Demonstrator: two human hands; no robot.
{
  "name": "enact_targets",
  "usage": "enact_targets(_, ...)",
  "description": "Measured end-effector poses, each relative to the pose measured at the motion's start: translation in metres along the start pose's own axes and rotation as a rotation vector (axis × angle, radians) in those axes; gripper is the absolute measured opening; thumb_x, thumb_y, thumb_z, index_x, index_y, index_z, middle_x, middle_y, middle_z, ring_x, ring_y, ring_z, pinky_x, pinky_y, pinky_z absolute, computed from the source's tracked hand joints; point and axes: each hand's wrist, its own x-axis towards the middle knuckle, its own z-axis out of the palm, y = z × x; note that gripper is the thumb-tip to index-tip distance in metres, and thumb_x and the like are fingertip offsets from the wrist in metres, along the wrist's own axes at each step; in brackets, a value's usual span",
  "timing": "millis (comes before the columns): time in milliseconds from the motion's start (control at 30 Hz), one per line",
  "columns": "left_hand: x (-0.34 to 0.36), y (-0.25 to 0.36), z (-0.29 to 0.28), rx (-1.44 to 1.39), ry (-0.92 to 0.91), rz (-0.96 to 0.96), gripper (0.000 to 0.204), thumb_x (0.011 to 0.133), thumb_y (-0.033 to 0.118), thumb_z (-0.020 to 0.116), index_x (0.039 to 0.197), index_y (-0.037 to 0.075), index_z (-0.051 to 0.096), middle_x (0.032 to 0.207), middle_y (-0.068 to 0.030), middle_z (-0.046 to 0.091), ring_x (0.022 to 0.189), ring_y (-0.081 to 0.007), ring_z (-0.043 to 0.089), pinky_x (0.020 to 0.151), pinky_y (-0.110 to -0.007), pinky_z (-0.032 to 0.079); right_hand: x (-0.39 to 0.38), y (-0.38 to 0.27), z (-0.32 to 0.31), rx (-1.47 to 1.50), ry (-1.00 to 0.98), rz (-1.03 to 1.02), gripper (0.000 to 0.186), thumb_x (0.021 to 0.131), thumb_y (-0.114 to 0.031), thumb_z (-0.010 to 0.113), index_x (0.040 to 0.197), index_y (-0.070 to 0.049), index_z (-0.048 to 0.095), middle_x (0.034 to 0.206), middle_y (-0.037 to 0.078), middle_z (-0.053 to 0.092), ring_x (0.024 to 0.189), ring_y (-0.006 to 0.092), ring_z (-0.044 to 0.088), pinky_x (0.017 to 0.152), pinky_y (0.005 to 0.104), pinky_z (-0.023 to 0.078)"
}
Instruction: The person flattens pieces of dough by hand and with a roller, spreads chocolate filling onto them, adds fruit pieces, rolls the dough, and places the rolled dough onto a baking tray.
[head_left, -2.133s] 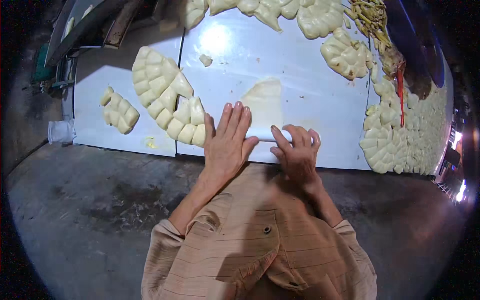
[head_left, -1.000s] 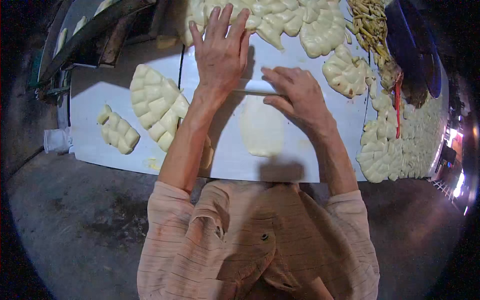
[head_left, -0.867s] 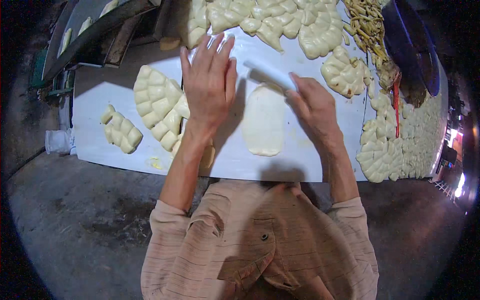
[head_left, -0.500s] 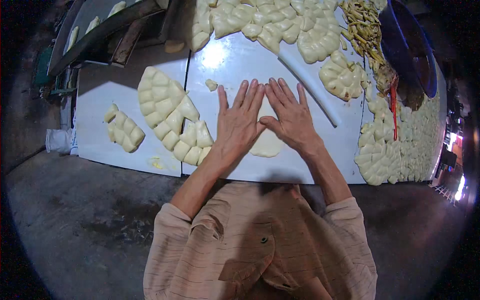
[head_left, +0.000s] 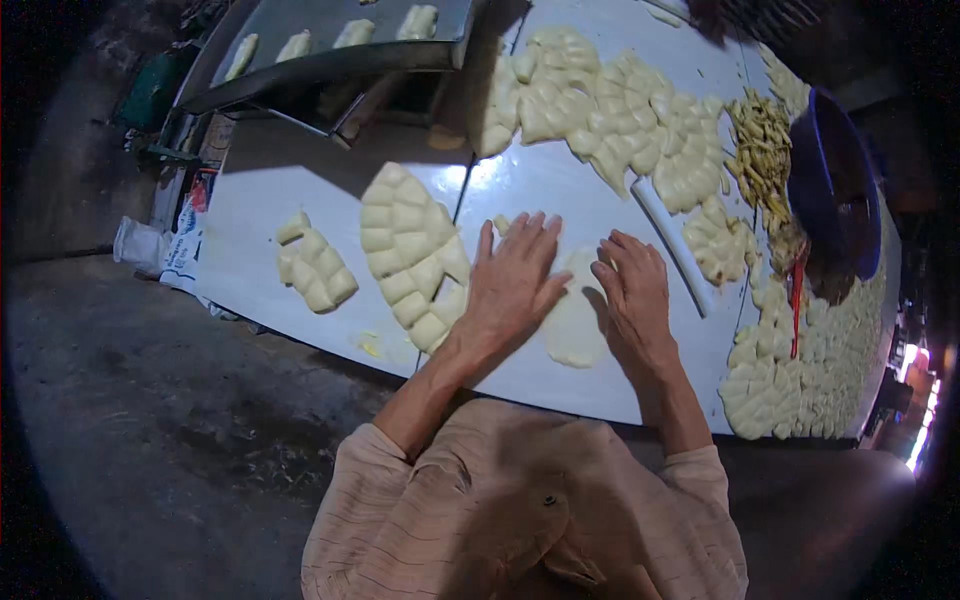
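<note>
A flattened oval sheet of pale dough (head_left: 575,335) lies on the white table between my hands. My left hand (head_left: 512,285) is flat and open, its thumb at the sheet's left edge. At the sheet's right side is my right hand (head_left: 642,300), fingers loosely bent, holding nothing; its shadow falls beside the dough. A white rolling rod (head_left: 675,245) lies slantwise beyond the right hand. A fan-shaped slab of scored dough (head_left: 405,235) sits left of my left forearm, and a smaller dough cluster (head_left: 315,268) farther left. A small dough scrap (head_left: 501,224) is partly behind my left fingers.
Scored dough slabs (head_left: 625,110) cover the table's far side, with more dough (head_left: 790,375) at right. Yellowish strips (head_left: 762,150) are heaped beside a dark blue basin (head_left: 838,120), near a red-handled utensil (head_left: 797,300). A metal tray (head_left: 335,65) with dough pieces stands at far left.
My hands have moved apart: the right has lifted off the dough's middle and shifted right, its fingers bending. The view has turned, so the table appears lower and farther right.
</note>
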Motion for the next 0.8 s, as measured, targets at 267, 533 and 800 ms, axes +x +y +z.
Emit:
enact_targets(267, 0.078, -0.137, -0.039, 0.357, 0.21, -0.242, 0.017, 0.088, 0.016, 0.061, 0.101, 0.01, 0.071, 0.097, -0.0121, 0.064, 0.092, -0.0313, 0.065, 0.075, -0.044, 0.055, 0.051, -0.049, 0.014, 0.424, 0.109, 0.113, 0.028, 0.094, -0.019, 0.066, 0.117, -0.003, 0.067, 0.114, 0.016, 0.07, 0.095, 0.0347, 0.067, 0.086, 0.0423, 0.052)
enact_targets(533, 0.061, -0.092, -0.067, -0.174, 0.269, -0.166, 0.019, 0.093, 0.022, 0.066, 0.103, 0.007, 0.074, 0.093, -0.0126, 0.071, 0.08, -0.0286, 0.07, 0.069, -0.04, 0.054, 0.029, -0.036, 0.023, 0.798, 0.078, 0.325, 0.034, 0.095, -0.02, 0.067, 0.122, -0.001, 0.066, 0.106, 0.016, 0.072, 0.093, 0.0223, 0.068, 0.083, 0.0334, 0.053)
enact_targets(800, 0.014, 0.028, -0.023, -1.032, -0.499, -0.39, 0.031, 0.1, 0.026, 0.063, 0.117, 0.001, 0.069, 0.094, -0.0043, 0.072, 0.075, -0.0081, 0.061, 0.068, -0.024, 0.05, -0.037, -0.033, -0.013, 1.193, 0.061, 0.553, 0.04, 0.097, -0.013, 0.066, 0.135, -0.004, 0.057, 0.1, 0.007, 0.068, 0.094, 0.0122, 0.064, 0.08, 0.0263, 0.054)
